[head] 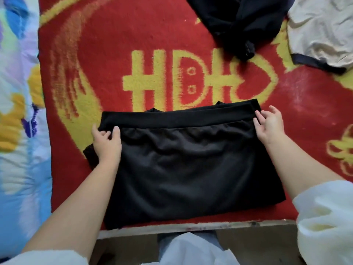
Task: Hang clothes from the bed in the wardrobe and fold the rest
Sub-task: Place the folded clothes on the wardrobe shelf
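A black garment [187, 165] lies flat on the red and yellow blanket [118, 77] near the bed's front edge, its far hem doubled over. My left hand [107, 142] grips the garment's far left corner, fingers curled round the folded edge. My right hand [269, 123] pinches the far right corner at the fold. Farther back, another black garment [236, 23] lies crumpled. A beige garment with a dark band [321, 33] lies at the far right.
A quilt with blue, yellow and purple patches [19, 115] covers the bed's left side. The bed's wooden front edge [191, 227] runs just below the black garment. My white sleeves frame the bottom corners.
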Tool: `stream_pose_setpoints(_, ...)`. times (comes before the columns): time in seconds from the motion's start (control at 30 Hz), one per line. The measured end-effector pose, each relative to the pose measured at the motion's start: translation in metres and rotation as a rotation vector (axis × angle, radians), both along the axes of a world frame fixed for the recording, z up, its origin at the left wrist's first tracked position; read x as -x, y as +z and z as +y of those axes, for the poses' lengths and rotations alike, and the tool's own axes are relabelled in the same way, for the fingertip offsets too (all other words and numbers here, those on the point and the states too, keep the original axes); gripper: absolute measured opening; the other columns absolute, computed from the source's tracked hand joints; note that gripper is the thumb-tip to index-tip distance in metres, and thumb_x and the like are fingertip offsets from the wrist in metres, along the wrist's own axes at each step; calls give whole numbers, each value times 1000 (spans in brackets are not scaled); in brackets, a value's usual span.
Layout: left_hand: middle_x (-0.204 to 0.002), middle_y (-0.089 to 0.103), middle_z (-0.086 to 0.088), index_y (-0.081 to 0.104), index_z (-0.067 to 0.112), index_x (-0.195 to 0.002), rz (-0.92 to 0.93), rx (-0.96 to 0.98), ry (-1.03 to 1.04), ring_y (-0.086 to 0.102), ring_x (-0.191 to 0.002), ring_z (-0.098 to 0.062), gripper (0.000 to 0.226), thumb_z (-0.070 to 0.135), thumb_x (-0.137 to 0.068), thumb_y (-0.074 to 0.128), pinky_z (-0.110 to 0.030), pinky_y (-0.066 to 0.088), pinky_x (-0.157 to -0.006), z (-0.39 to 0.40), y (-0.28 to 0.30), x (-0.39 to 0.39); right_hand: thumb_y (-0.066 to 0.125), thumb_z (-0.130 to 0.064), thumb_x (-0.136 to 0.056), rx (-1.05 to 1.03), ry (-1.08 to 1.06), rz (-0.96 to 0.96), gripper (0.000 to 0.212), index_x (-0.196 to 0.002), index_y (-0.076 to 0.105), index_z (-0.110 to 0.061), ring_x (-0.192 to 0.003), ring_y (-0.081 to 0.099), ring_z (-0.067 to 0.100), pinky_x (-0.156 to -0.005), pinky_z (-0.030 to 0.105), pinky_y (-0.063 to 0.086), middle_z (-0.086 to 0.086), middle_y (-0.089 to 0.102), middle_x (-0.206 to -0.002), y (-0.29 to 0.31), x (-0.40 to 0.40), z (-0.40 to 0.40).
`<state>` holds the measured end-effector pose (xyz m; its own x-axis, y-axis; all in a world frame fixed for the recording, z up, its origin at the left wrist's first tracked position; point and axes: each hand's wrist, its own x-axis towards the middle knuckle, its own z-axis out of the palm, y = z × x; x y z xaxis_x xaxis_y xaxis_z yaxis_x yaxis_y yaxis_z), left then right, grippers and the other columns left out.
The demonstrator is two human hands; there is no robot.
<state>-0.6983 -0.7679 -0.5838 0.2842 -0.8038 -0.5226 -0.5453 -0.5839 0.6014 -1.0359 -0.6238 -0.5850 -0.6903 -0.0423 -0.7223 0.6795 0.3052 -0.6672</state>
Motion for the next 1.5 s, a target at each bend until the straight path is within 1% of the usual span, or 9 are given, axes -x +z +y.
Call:
stream_pose_setpoints(0.13, -151, 20, -18, 27, 2, -143, -288, 132, -609, 19, -140, -28, 60, 12, -90, 54, -36, 16, -113, 42, -2, 11, 41, 3, -90, -299, 450, 299, 47, -134, 41, -12, -110, 51, 15, -86, 18, 42, 11, 35, -140, 2, -11, 16)
stream_pose_setpoints(0.27, -128, 52, -27, 57, -5, -119, -419, 211, -1195, 50, -119, -43, 65, 11, -62, 83, -56, 39, -94, 86, -16, 27, 53, -6, -84, -485, 850, 649, 46, -129, 44, 0, -124, 41, 26, -102, 27, 33, 19, 36, -138, 17, -30, 56)
stream_pose_setpoints(0.37, -120, 61, -20, 65, 0, -111, -480, 206, -1388, 59, -110, -36, 70, 29, -52, 88, -54, 48, -83, 119, -18, 44, 69, -17, -81, -655, 802, 498, 71, -140, 31, -2, -135, 27, 30, -111, 35, 19, 20, 29, -145, 17, -40, 103)
stream_pose_setpoints(0.5, -122, 61, -16, 66, 4, -112, -540, 129, -1466, 59, -112, -31, 75, 47, -53, 83, -52, 49, -84, 151, -24, 56, 72, -31, -77, -676, 663, 50, 84, -143, 26, -7, -126, 40, 29, -104, 37, 33, 16, 39, -139, 7, -44, 152)
stream_pose_setpoints(0.63, -136, 49, -17, 55, 5, -127, -609, 80, -1444, 46, -126, -33, 81, 55, -65, 73, -52, 33, -103, 160, -42, 64, 71, -26, -79, -563, 651, 13, 47, -117, 52, -5, -95, 52, 20, -78, 28, 38, 9, 56, -110, -4, -30, 158)
stream_pose_setpoints(0.83, -155, -13, -8, -7, 13, -148, -668, -18, -1489, -14, -143, -24, 75, 55, -95, 26, -44, -2, -115, 163, -35, 71, 66, -16, -83, -357, 744, -172, 25, -105, 61, -5, -75, 60, 12, -68, 19, 49, 9, 64, -100, -9, -16, 150)
stream_pose_setpoints(1.13, -155, 14, -7, 25, 8, -144, -347, 48, -1107, 5, -144, -20, 56, 28, -96, 45, -33, 12, -114, 145, -4, 21, 47, 0, -90, -1, 619, -88, 34, -123, 47, -12, -78, 61, 2, -69, 16, 48, -6, 59, -94, 61, -51, 116)
stream_pose_setpoints(1.33, -145, 36, -16, 39, -2, -136, -253, 84, -675, 26, -137, -28, 45, 10, -93, 49, -32, 16, -112, 135, 23, -79, 47, -8, -94, 201, 934, -163, 34, -121, 46, -29, -93, 63, 2, -84, 20, 50, -11, 62, -108, 115, -145, 52)
stream_pose_setpoints(1.5, -135, 45, -21, 44, -3, -132, -305, -38, -551, 37, -128, -33, 41, 5, -92, 48, -38, 25, -107, 131, 39, -163, 48, -13, -93, 67, 1351, -34, 68, -147, 13, -31, -113, 44, 9, -92, 18, 31, -7, 47, -124, 90, -261, -13)
